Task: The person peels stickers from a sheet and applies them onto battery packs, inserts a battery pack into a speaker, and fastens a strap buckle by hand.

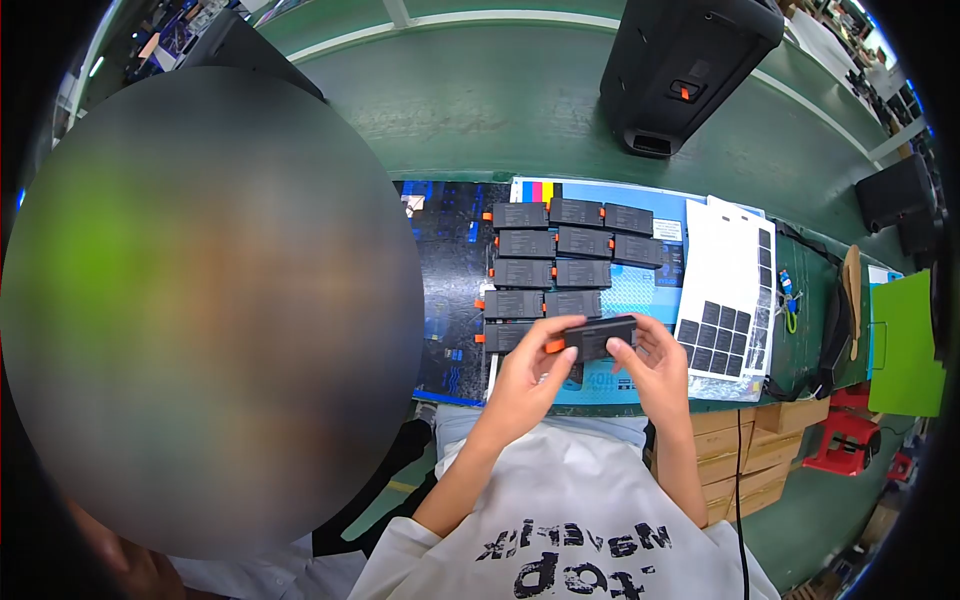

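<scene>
Both my hands hold a black battery pack (592,339) with an orange tab, raised a little above the bench near its front edge. My left hand (530,382) grips the end with the tab, and my right hand (655,372) pinches the other end with thumb and fingers. Beyond them, several similar black battery packs (525,243) lie in rows, their orange tabs pointing left. To the right of my right hand, white sheets of black labels (712,300) lie on the bench; part of the top sheet is bare backing.
A large black speaker (690,75) stands on the green surface beyond the bench. A green panel (908,345), a red stool (845,442) and cardboard boxes (735,455) are at right. A black cable (740,500) hangs near my right arm. A blurred disc covers the left, beside another person's hand.
</scene>
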Available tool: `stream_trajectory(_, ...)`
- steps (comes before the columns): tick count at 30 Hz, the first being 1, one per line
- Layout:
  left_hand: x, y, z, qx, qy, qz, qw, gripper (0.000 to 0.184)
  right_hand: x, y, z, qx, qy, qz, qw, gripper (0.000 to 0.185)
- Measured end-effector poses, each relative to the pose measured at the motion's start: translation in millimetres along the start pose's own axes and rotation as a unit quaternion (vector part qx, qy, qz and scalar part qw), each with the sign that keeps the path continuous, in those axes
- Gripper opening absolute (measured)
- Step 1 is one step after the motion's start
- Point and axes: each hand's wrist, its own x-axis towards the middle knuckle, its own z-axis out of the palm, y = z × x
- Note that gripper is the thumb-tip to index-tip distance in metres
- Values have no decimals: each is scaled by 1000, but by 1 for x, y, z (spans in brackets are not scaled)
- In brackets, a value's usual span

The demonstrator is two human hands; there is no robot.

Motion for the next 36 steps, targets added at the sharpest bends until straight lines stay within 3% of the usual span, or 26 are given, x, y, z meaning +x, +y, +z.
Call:
stream_trajectory(8,-4,-9,-51,29,164,23,986,19,59,32,-58,-96,161,9,982,43)
stream_trajectory(11,-5,-16,-65,74,230,49,969,19,72,49,-72,-130,148,-6,980,55)
stream_trajectory(14,-4,-26,-76,212,321,84,919,30,87,71,-92,-236,161,19,958,67)
stream_trajectory(15,-3,-31,-80,185,339,67,920,28,102,101,-111,-255,177,10,951,61)
stream_trajectory(16,-2,-44,-88,248,356,99,896,23,112,111,-122,-198,138,13,970,60)
stream_trajectory(17,-1,-56,-92,221,370,96,897,18,127,139,-136,-168,154,-12,974,61)
stream_trajectory(18,-1,-59,-95,196,379,136,894,17,127,144,-136,-137,124,-17,983,67)
stream_trajectory(19,-1,-61,-96,235,372,127,889,16,123,136,-123,-136,170,-44,975,69)
stream_trajectory(23,-10,-69,-103,230,363,130,893,16,135,153,-136,-186,139,-8,973,72)
stream_trajectory(27,-8,-70,-105,213,354,134,901,16,129,143,-123,-167,154,-33,973,75)
stream_trajectory(33,-12,-55,-101,209,364,111,901,17,114,122,-92,-243,199,-68,947,62)
stream_trajectory(36,-14,-37,-107,221,365,105,898,17,120,136,-94,-210,207,-61,954,56)
